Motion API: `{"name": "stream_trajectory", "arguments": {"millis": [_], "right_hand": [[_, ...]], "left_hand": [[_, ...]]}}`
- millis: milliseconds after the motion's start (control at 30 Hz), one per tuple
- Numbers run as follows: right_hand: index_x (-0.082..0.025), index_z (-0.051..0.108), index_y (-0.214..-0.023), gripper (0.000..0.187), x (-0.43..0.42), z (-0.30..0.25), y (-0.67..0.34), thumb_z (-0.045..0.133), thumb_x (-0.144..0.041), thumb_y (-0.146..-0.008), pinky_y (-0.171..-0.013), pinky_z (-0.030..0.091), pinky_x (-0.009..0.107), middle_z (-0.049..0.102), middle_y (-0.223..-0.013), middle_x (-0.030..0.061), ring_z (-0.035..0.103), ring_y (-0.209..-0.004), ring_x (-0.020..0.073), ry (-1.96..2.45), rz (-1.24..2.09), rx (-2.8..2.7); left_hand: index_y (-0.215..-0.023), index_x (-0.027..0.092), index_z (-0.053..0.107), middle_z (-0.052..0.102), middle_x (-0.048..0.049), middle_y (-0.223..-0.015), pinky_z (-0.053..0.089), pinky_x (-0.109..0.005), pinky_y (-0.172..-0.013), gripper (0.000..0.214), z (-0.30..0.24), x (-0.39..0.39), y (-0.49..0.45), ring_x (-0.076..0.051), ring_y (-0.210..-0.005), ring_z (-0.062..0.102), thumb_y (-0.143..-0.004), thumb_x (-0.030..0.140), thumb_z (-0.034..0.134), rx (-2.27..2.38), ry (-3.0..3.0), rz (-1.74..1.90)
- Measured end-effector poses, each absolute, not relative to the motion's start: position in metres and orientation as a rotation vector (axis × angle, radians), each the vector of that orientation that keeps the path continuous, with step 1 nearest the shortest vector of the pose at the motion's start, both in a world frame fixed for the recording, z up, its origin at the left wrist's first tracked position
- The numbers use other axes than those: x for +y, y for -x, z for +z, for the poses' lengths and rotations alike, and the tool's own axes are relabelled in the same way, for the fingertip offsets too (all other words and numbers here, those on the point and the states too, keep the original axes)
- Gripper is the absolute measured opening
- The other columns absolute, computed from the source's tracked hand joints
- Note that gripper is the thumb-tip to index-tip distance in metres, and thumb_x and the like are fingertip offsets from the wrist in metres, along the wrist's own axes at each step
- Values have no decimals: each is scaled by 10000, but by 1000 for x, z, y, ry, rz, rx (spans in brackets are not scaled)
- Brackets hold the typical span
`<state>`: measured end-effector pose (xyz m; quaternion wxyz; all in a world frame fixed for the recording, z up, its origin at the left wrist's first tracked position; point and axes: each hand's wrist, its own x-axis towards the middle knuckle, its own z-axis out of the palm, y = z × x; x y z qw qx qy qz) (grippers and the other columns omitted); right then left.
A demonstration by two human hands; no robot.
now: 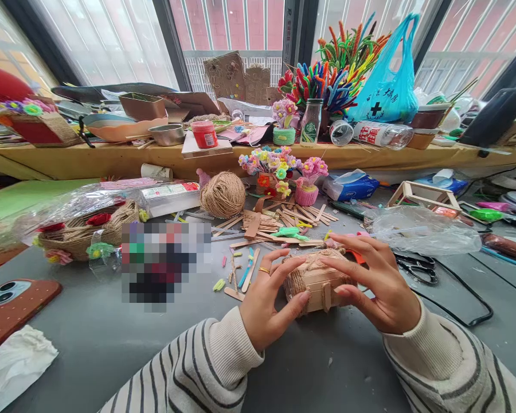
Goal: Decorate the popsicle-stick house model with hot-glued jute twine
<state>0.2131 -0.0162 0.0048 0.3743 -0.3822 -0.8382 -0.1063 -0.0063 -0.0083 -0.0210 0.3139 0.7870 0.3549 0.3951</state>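
"Box [316, 284] of wood, with twine [298, 282] around its left end. Where is it?"

"It sits on the grey table [112, 344], close before the person, between both hands."

"And the hands, how are they?"

"The left hand [264, 307] grips the box at the twine end, thumb at the front and fingers bent over the top. The right hand [380, 289] holds the other end with fingers spread, the tips on the top of the box."

"What lies around it?"

"Loose sticks [292, 221] just behind, a twine ball [222, 194] further back on the left, scissors [417, 268] near the right hand — and a phone [12, 307] well apart at the left edge."
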Motion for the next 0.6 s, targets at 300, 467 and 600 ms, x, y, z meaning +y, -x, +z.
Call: {"name": "stream_trajectory", "arguments": {"millis": [300, 467, 600], "right_hand": [[-198, 679, -1032, 292, -15, 5, -216, 482, -334, -867, -1006, 323, 530, 503, -1287, 128, 419, -1170, 299, 911, -270, -2188], [-155, 675, -1048, 298, -16, 8, -220, 479, -290, -867, -981, 336, 547, 555, -1224, 161, 472, -1127, 307, 943, -329, -2128], [-172, 719, -915, 243, -17, 11, -223, 493, -240, -855, -949, 372, 552, 592, -1174, 161, 521, -1080, 308, 958, -354, -2091]], "left_hand": [[-1252, 298, 462, 372, -115, -1298, 376, -491, -1018, 423, -21, -9, 6, -287, -1255, 374, -838, 354, 525, 941, -2076, 1054], [-1255, 314, 451, 364, -112, -1303, 379, -507, -1009, 419, -20, -8, 7, -288, -1242, 392, -843, 359, 515, 952, -2084, 1039], [-1243, 308, 462, 368, -113, -1300, 394, -505, -998, 414, -20, -9, 7, -294, -1242, 392, -837, 361, 522, 958, -2062, 1035]]}}
